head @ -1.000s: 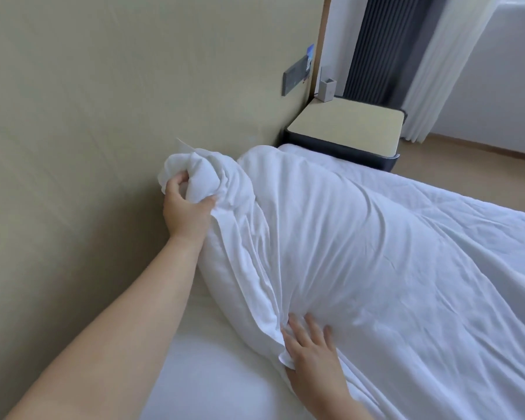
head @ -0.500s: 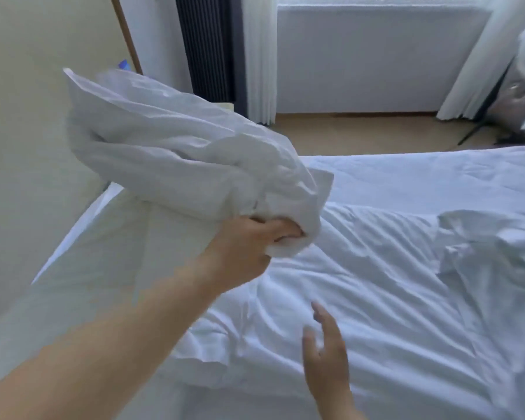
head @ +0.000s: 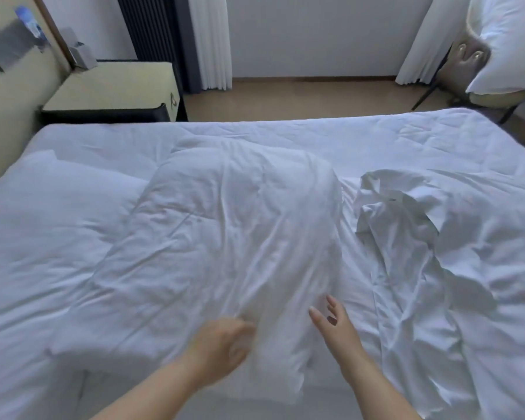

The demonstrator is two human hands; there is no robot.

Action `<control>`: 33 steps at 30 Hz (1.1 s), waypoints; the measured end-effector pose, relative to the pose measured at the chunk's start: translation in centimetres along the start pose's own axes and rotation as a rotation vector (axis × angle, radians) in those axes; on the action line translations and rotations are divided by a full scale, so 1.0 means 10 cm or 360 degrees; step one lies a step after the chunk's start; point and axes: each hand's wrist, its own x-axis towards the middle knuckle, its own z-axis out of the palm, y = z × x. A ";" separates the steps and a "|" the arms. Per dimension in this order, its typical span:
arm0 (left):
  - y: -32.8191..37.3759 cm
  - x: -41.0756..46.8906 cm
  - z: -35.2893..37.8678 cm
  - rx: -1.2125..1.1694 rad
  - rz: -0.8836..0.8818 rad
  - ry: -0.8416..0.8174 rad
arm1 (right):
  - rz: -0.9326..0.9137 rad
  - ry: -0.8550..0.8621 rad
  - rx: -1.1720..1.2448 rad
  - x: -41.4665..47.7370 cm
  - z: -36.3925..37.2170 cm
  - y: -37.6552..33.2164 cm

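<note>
One pillow, centre frame, laid flat on bed. L hand at near edge, grip blurred, can't tell. R hand released, beside it. Left to do: prob. smoothing; crumpled linen, right, untouched.

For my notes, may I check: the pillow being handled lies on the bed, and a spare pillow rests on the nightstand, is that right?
Not quite: the head view shows the spare pillow resting on the chair at the far right, not on the nightstand. The handled pillow does lie on the bed.

Pillow on bed, right hand beside
</note>
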 end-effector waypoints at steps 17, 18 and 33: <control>-0.70 0.12 -0.24 0.0183 -0.0846 0.0481 | -0.0302 0.0190 0.0403 0.65 0.24 -0.76; -0.80 0.11 -0.32 0.0215 -0.0927 0.0599 | -0.0338 0.0311 0.0349 0.64 0.05 -0.79; -1.18 -0.08 -0.69 -0.0817 -0.1861 0.0832 | -0.0096 0.0543 -0.0264 0.80 -0.28 -0.33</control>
